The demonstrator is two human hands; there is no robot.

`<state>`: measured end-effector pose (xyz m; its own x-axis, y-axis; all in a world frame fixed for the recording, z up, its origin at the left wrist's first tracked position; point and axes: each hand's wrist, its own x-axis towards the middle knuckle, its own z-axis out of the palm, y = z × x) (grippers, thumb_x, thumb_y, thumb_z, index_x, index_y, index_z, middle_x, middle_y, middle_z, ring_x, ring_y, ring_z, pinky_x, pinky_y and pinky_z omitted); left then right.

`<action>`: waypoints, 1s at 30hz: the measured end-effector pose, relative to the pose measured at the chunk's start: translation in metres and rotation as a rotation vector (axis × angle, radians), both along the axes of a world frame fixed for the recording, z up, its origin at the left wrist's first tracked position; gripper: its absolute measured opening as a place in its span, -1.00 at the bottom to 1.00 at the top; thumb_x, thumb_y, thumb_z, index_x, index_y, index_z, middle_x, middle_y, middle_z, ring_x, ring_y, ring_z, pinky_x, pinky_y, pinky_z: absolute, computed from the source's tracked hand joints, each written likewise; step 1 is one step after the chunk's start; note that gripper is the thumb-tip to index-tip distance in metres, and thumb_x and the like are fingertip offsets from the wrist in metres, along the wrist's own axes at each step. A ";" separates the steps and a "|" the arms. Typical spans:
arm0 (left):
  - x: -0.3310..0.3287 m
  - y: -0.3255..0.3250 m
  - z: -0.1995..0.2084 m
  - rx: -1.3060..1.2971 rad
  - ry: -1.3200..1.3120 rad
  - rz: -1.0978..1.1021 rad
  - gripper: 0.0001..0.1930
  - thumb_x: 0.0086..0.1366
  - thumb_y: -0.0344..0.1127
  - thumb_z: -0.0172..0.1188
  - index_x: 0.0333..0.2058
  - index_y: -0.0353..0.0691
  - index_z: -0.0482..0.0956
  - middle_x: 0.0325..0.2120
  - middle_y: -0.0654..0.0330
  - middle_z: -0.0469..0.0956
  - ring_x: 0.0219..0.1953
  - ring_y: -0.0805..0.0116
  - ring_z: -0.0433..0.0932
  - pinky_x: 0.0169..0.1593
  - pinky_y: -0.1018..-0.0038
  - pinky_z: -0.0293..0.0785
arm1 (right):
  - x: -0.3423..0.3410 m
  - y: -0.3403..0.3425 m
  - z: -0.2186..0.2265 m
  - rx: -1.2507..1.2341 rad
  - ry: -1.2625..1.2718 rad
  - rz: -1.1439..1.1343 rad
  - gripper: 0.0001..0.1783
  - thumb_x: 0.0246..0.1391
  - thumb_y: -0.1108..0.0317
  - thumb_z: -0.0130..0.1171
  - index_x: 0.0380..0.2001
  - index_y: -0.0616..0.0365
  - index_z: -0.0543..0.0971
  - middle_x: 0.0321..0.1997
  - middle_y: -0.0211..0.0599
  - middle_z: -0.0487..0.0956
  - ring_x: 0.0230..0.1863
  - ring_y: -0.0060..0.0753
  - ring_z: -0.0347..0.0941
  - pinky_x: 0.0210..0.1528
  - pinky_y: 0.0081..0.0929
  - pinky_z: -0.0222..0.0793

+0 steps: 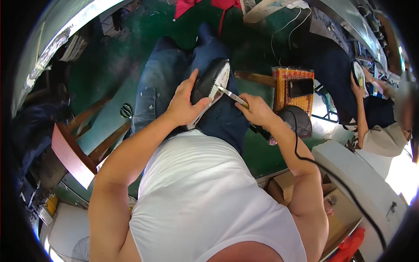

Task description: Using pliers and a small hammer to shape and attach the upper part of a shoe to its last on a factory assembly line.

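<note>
A black shoe [205, 83] with a white underside edged by stitch-like marks lies tilted across my thighs, toe pointing away from me. My left hand [184, 101] grips its side, thumb near the white edge and fingers along the black upper. In my right hand [256, 109] is a slim silver hand tool [231, 94] with a yellowish handle. Its tip meets the white underside near the middle of the shoe; whether it is a blade or narrow jaws is too small to tell.
A phone [301, 87] rests on a beaded seat mat [286, 94] to my right. Scissors [126, 111] lie left of my leg, near a wooden stool [72, 155]. A black cable [331, 172] runs by my right arm. Another person's hand [358, 89] holds a shoe at far right.
</note>
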<state>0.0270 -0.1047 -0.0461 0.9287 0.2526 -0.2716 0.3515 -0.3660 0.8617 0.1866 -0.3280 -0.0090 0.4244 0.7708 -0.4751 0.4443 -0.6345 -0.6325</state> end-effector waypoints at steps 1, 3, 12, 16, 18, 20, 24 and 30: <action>0.001 0.001 0.000 -0.017 0.005 -0.007 -0.05 0.20 -0.16 0.32 0.43 -0.16 -0.09 0.14 -0.10 0.31 0.21 0.08 0.31 0.29 0.31 0.21 | 0.005 0.000 0.008 -0.128 0.057 0.040 -0.71 0.19 0.20 0.17 -0.21 0.24 0.56 -0.33 0.04 0.61 -0.28 0.04 0.57 -0.26 -0.19 0.45; 0.001 0.001 0.000 -0.053 0.002 -0.005 -0.05 0.20 -0.17 0.32 0.43 -0.16 -0.09 0.15 -0.10 0.31 0.22 0.09 0.31 0.29 0.32 0.20 | 0.020 -0.010 0.020 -0.186 0.403 -0.039 -0.72 0.21 0.22 0.15 -0.20 0.25 0.54 -0.37 -0.06 0.61 -0.35 -0.18 0.56 -0.37 -0.33 0.44; -0.001 0.000 -0.006 -0.141 0.008 0.101 -0.03 0.14 -0.02 0.34 0.42 -0.09 -0.01 0.12 -0.12 0.37 0.19 0.01 0.38 0.25 0.31 0.29 | -0.009 0.028 0.048 0.075 -0.010 -0.086 -0.54 0.33 0.05 -0.07 -0.31 0.32 0.46 -0.36 0.19 0.57 -0.28 0.18 0.54 -0.21 -0.02 0.40; -0.011 -0.001 -0.012 -0.138 0.011 0.130 -0.04 0.14 -0.02 0.33 0.42 -0.09 0.01 0.13 -0.14 0.37 0.20 0.02 0.39 0.25 0.31 0.31 | 0.001 0.036 0.060 -0.063 -0.007 -0.141 -0.51 0.34 0.02 -0.09 -0.29 0.33 0.47 -0.39 0.25 0.55 -0.26 0.33 0.49 -0.17 0.06 0.35; -0.006 -0.001 -0.014 -0.144 0.012 0.127 -0.05 0.14 -0.02 0.34 0.41 -0.09 0.02 0.13 -0.14 0.38 0.21 0.02 0.39 0.26 0.32 0.30 | -0.014 0.040 0.063 0.049 0.075 -0.221 -0.51 0.34 0.02 -0.08 -0.29 0.34 0.48 -0.41 0.21 0.56 -0.27 0.29 0.51 -0.19 0.03 0.37; -0.004 -0.002 -0.012 -0.125 -0.023 0.123 -0.05 0.14 -0.02 0.34 0.41 -0.10 0.03 0.14 -0.15 0.37 0.21 0.01 0.38 0.26 0.31 0.30 | -0.022 0.035 0.038 0.019 -0.278 0.102 -0.51 0.33 0.01 -0.08 -0.30 0.31 0.48 -0.42 0.18 0.57 -0.30 0.25 0.52 -0.22 0.03 0.38; -0.011 -0.001 -0.021 -0.206 -0.025 0.142 -0.05 0.14 -0.03 0.35 0.41 -0.10 0.03 0.15 -0.15 0.37 0.22 0.01 0.38 0.26 0.31 0.29 | -0.021 0.047 0.068 0.052 -0.180 0.006 -0.53 0.32 0.02 -0.06 -0.34 0.30 0.47 -0.41 0.18 0.57 -0.30 0.27 0.51 -0.21 0.05 0.40; -0.010 0.003 -0.023 -0.266 -0.053 0.160 -0.04 0.13 -0.07 0.37 0.41 -0.10 0.02 0.16 -0.16 0.36 0.21 0.03 0.39 0.24 0.32 0.32 | -0.027 0.038 0.058 -0.122 -0.074 -0.025 -0.52 0.33 0.01 -0.08 -0.32 0.29 0.48 -0.42 0.17 0.57 -0.30 0.28 0.52 -0.22 0.06 0.40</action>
